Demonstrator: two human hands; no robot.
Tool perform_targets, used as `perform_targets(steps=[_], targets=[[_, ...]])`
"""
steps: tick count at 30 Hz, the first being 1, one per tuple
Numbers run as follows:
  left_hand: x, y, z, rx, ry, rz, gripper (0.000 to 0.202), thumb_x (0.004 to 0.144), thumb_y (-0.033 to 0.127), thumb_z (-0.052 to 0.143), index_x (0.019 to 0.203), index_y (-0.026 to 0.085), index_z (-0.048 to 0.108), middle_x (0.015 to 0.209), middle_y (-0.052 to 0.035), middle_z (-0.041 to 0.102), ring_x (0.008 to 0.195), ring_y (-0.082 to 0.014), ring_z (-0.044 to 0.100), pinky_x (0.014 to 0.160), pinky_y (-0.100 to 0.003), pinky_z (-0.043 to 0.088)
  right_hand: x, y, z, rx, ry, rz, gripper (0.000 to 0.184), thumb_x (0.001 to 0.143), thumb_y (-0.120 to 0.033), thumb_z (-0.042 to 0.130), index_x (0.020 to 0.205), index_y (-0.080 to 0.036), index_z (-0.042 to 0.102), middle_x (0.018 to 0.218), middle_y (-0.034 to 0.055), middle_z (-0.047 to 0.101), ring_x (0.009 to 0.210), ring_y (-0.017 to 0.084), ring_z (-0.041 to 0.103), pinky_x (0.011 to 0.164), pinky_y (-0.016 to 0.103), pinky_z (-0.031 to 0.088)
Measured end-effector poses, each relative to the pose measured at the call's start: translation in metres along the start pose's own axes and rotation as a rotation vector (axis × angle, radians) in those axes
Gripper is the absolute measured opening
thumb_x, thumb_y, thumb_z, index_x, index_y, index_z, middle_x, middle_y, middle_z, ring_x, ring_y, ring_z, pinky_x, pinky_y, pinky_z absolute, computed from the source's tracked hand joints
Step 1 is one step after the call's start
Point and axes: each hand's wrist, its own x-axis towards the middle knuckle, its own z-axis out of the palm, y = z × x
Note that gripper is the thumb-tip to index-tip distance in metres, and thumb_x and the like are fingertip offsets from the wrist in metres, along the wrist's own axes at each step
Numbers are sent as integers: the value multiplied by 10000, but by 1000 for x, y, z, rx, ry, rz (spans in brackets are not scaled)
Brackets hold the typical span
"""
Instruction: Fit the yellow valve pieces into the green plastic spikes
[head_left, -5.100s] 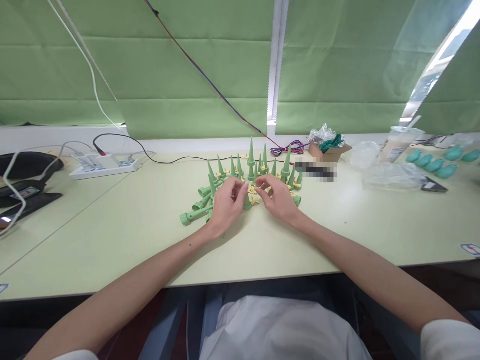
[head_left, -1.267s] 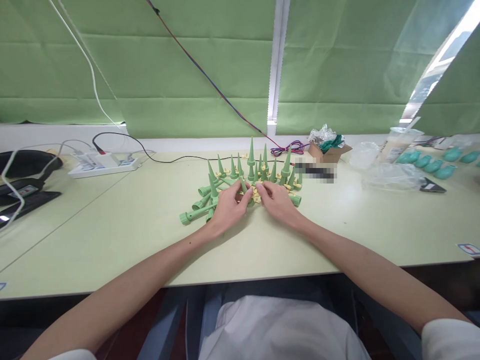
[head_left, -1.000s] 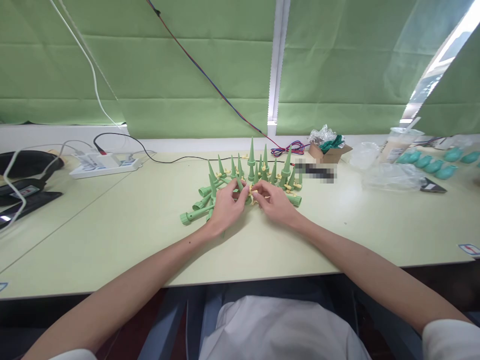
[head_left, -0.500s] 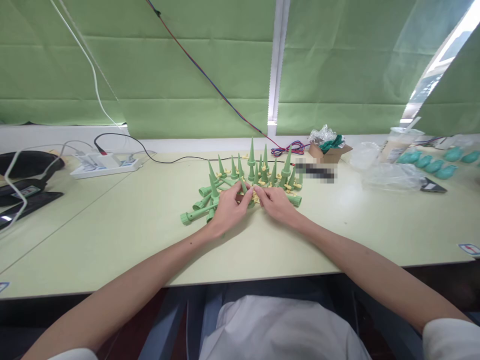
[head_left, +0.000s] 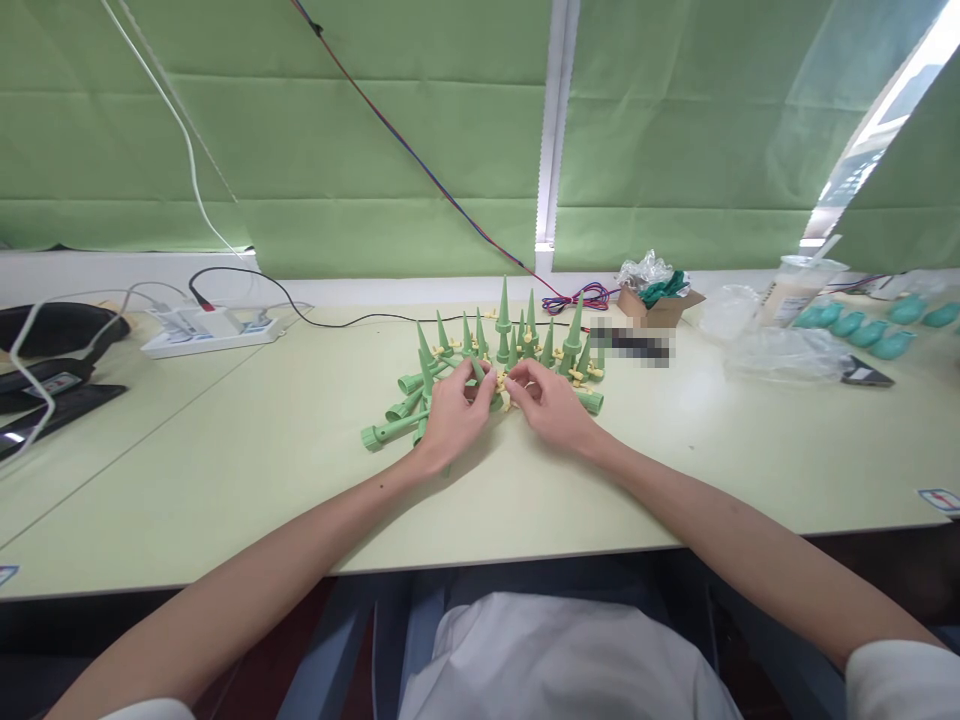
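Note:
Between my fingertips is a green plant watering spike (head_left: 478, 370), its pointed end tilted up. My left hand (head_left: 454, 412) is closed around its body, which the fingers partly cover. At its side sits a small yellow valve (head_left: 502, 381). My right hand (head_left: 553, 405) has thumb and forefinger pinched at the right end of that valve. Behind both hands stand several upright green spikes (head_left: 504, 320), many with yellow valves. On the left, several more lie flat, including one with a ribbed cap (head_left: 371, 438).
A white power strip (head_left: 214, 338) and dark items are at left. A black cable runs along the back. To the right stand a small cardboard box (head_left: 664, 311), a drink cup (head_left: 791, 292), plastic bags (head_left: 787, 352), a phone (head_left: 866, 372) and several teal bulb-shaped pieces (head_left: 892, 344).
The held spike and my left hand have shifted slightly left. My right-hand fingers have drawn a little apart from the left ones, so the yellow valve shows more.

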Motion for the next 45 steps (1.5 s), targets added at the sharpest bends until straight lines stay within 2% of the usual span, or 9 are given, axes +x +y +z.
perform_targets(steps=[3, 6, 11, 19, 25, 30, 33, 37, 45], targets=[[0, 0, 0, -7, 20, 5, 263, 922, 456, 517, 896, 196, 547, 847, -12, 593, 515, -81, 501, 493, -236, 401, -1, 1, 1, 14, -31, -44, 139, 949, -331, 481, 884, -214, 518, 744, -12, 592, 599, 136, 521, 610, 268, 381], [-1, 0, 0, -4, -19, 19, 261, 928, 457, 515, 888, 200, 537, 732, 16, 555, 478, -79, 472, 473, -231, 376, 0, 2, 1, -3, -22, -41, 157, 955, -305, 464, 831, -212, 490, 673, -29, 538, 584, 133, 476, 602, 264, 352], [-3, -1, 1, -1, -65, 58, 258, 934, 444, 515, 868, 196, 531, 572, 57, 465, 423, -76, 418, 441, -222, 325, 2, 5, 1, -95, -1, -7, 327, 980, -332, 420, 680, -212, 371, 593, -36, 427, 548, 123, 366, 568, 272, 277], [-4, -1, 3, 20, -105, 79, 256, 943, 423, 496, 860, 184, 538, 568, 56, 459, 434, -76, 410, 447, -221, 320, 3, 8, 2, -153, -50, 10, 456, 1018, -378, 343, 601, -205, 277, 526, -34, 338, 523, 121, 282, 566, 304, 215], [-4, 0, 3, 31, -69, 87, 232, 937, 392, 513, 856, 177, 540, 667, 34, 531, 447, -57, 386, 459, -220, 313, 3, 6, 3, -146, -29, 18, 418, 1015, -394, 354, 639, -210, 347, 572, -26, 424, 545, 128, 355, 574, 289, 258], [-2, -1, 2, 30, -10, 50, 223, 930, 402, 522, 858, 191, 532, 664, 42, 504, 444, -60, 369, 459, -222, 301, 1, 4, 2, -38, -55, 4, 178, 966, -328, 461, 844, -203, 495, 731, -10, 578, 610, 131, 492, 621, 264, 357], [-1, -2, 1, 35, 18, 28, 217, 927, 409, 522, 884, 197, 534, 721, 30, 533, 446, -60, 379, 462, -225, 305, 1, 4, 2, -11, -82, -26, 116, 951, -289, 475, 880, -203, 507, 762, 2, 602, 664, 145, 539, 645, 264, 382], [-3, -1, 1, 31, -7, 34, 216, 930, 409, 520, 874, 200, 520, 728, 26, 536, 452, -60, 350, 463, -225, 288, 2, 5, 1, -41, -89, -27, 162, 957, -278, 463, 811, -208, 469, 687, -14, 553, 629, 143, 501, 628, 266, 354], [-4, -3, 3, -10, -59, 62, 200, 936, 392, 518, 886, 198, 531, 732, 28, 539, 453, -56, 348, 450, -226, 274, 3, 5, 0, -153, -114, -23, 388, 1007, -310, 360, 634, -209, 318, 567, -34, 388, 530, 117, 334, 577, 288, 243]])
